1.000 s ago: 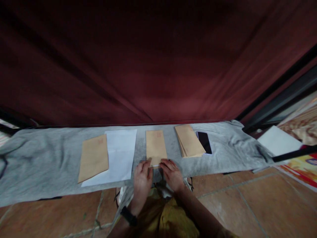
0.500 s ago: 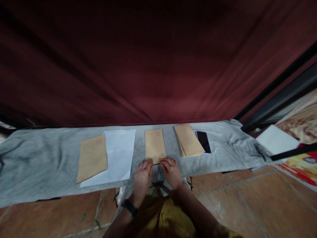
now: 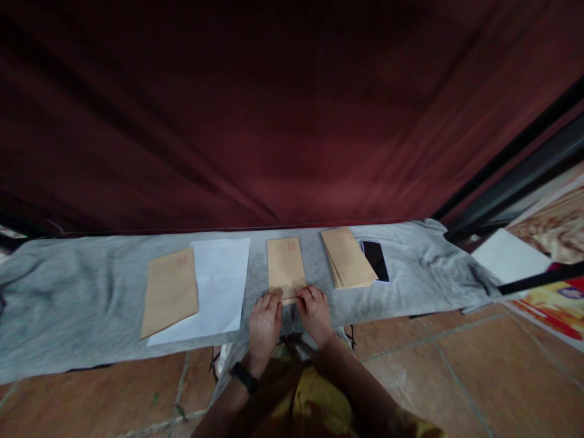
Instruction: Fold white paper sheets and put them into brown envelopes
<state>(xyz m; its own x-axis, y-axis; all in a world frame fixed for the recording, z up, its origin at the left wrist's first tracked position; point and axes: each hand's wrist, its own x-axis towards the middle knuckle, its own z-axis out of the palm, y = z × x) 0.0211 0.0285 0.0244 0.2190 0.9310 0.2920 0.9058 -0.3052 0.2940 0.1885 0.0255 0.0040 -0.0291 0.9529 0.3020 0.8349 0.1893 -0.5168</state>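
A brown paper envelope (image 3: 286, 264) lies upright in front of me on the grey cloth, with faint red print near its top right corner. At its near end, my left hand (image 3: 265, 317) pinches the left corner and my right hand (image 3: 315, 310) pinches the right one. Between the fingertips the near edge is turned up as a narrow fold or flap. Both thumbs and fingers are closed on the paper, and the fingers hide the corners. My left wrist wears a black band (image 3: 244, 377).
A stack of brown envelopes (image 3: 349, 258) lies to the right, touching a phone (image 3: 375, 260). On the left another envelope (image 3: 170, 292) overlaps white paper sheets (image 3: 221, 283). Grey cloth (image 3: 91, 292) covers the narrow table. A dark red curtain (image 3: 292, 121) hangs behind.
The near edge of the envelope looks lifted and folded slightly farther from me. Both hands have shifted only a little, fingers still on its corners.
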